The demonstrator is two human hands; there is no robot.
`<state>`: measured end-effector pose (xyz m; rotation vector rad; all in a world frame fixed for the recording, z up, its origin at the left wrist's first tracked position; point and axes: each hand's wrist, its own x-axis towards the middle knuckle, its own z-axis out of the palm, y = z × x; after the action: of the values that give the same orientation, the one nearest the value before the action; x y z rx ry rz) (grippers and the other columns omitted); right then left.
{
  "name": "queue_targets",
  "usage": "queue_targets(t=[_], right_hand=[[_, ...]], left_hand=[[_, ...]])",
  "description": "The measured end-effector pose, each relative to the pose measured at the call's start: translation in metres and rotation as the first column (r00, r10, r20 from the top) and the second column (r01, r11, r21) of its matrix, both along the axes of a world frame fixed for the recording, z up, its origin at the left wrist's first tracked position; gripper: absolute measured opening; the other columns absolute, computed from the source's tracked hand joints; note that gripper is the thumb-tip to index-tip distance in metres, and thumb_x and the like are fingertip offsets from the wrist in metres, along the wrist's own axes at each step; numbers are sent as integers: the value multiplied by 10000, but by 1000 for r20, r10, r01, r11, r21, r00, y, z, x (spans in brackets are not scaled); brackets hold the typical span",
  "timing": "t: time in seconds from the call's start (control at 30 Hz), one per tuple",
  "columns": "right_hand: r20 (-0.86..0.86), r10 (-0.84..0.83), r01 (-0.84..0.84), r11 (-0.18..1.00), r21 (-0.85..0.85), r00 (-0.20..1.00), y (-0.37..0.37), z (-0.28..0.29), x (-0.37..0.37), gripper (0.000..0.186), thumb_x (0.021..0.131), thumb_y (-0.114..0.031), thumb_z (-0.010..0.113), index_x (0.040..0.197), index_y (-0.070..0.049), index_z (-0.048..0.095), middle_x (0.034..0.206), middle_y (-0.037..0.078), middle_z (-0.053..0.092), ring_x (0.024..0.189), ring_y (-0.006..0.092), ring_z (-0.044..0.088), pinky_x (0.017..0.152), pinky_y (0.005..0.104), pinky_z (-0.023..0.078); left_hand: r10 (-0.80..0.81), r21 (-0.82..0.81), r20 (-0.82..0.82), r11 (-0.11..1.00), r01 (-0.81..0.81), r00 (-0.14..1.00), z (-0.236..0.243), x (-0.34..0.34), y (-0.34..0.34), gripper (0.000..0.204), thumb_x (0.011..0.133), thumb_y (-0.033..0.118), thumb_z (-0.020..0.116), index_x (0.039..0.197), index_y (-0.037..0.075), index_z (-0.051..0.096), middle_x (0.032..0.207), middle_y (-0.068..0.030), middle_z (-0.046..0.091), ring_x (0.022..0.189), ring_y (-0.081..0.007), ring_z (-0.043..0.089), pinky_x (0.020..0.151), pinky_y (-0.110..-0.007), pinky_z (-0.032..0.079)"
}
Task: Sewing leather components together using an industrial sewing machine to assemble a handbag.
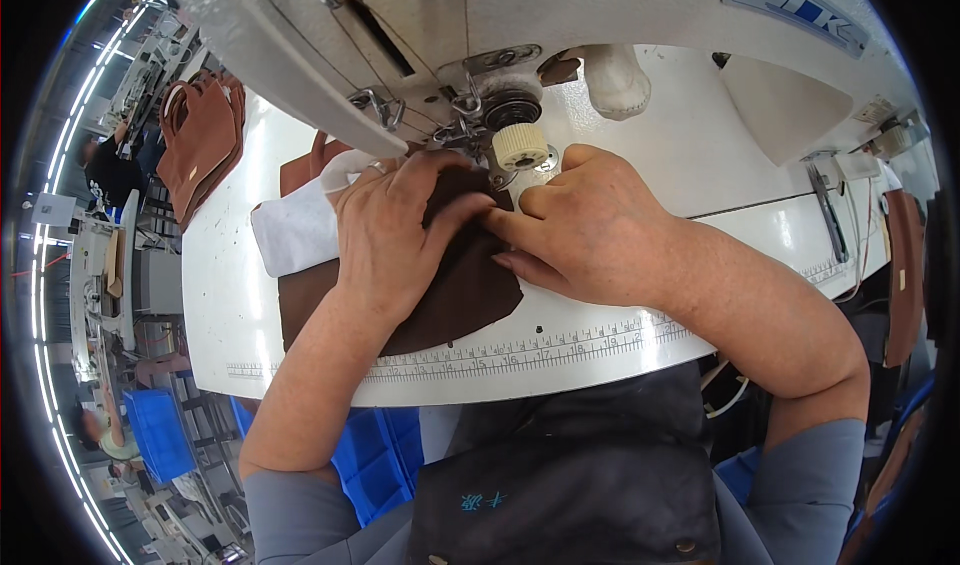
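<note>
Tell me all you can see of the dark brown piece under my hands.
The dark brown piece is a thin, matte sheet, like leather or cloth, with a rounded near-right corner. Its near part lies fairly flat on the white table, reaching the ruler scale. The left hand rests on it; the right hand has its fingertips at its right side. A whitish panel adjoins its far left. The hands hide its far end.

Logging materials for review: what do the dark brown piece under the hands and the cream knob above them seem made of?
Dark brown piece: possibly soft leather, imitation leather or fabric, matte; it bends smoothly with little shine. Cream knob: probably moulded plastic, low-sheen; even colour, ribbed rim.
</note>
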<state>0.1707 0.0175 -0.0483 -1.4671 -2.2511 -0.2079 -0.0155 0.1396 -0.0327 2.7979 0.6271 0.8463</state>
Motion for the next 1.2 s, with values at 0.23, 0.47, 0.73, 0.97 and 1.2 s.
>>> queue_targets(t=[0.23, 0.47, 0.73, 0.97, 1.2], right_hand=[[24, 2, -2, 1000, 10, 1000, -1, -2, 2, 370, 800, -332, 790, 1096, -115, 741, 621, -16, 551, 555, 203, 553, 598, 354, 431], [33, -7, 8, 1000, -8, 999, -1, 0, 3, 366, 807, -349, 791, 1085, -115, 748, 625, -12, 555, 549, 208, 550, 589, 355, 434], [-16, -17, 18, 1000, 25, 1000, 0, -1, 2, 287, 878, -382, 707, 921, -98, 714, 605, 24, 628, 547, 241, 618, 603, 379, 442], [-11, -18, 18, 1000, 14, 1000, 0, 1, 4, 275, 863, -376, 724, 885, -102, 702, 595, 23, 617, 539, 244, 605, 602, 379, 442], [23, 43, -44, 997, 60, 999, 1, -2, 8, 154, 801, -246, 736, 875, -120, 689, 620, -1, 563, 559, 208, 570, 610, 352, 434]], left_hand=[[-97, -339, -152, 940, 41, 984, 10, -2, 11, 215, 863, 10, 715, 1070, 14, 772, 929, -145, 769, 876, -215, 727, 811, -330, 542], [-120, -499, -170, 867, 20, 978, 22, 5, 26, 212, 909, 95, 732, 1090, -14, 755, 944, -114, 776, 882, -129, 688, 798, -300, 526], [-167, -533, -85, 841, 97, 982, 23, 7, 29, 272, 911, 180, 763, 1113, -2, 751, 892, -108, 777, 832, -112, 669, 788, -305, 521], [-166, -439, -160, 895, 81, 973, 25, 7, 26, 265, 914, 181, 756, 1103, -5, 749, 890, -125, 772, 822, -117, 669, 769, -309, 518], [-103, -377, -248, 926, 2, 963, 18, 0, 17, 215, 912, 134, 728, 1071, -9, 745, 845, -158, 733, 751, -209, 667, 730, -353, 499]])
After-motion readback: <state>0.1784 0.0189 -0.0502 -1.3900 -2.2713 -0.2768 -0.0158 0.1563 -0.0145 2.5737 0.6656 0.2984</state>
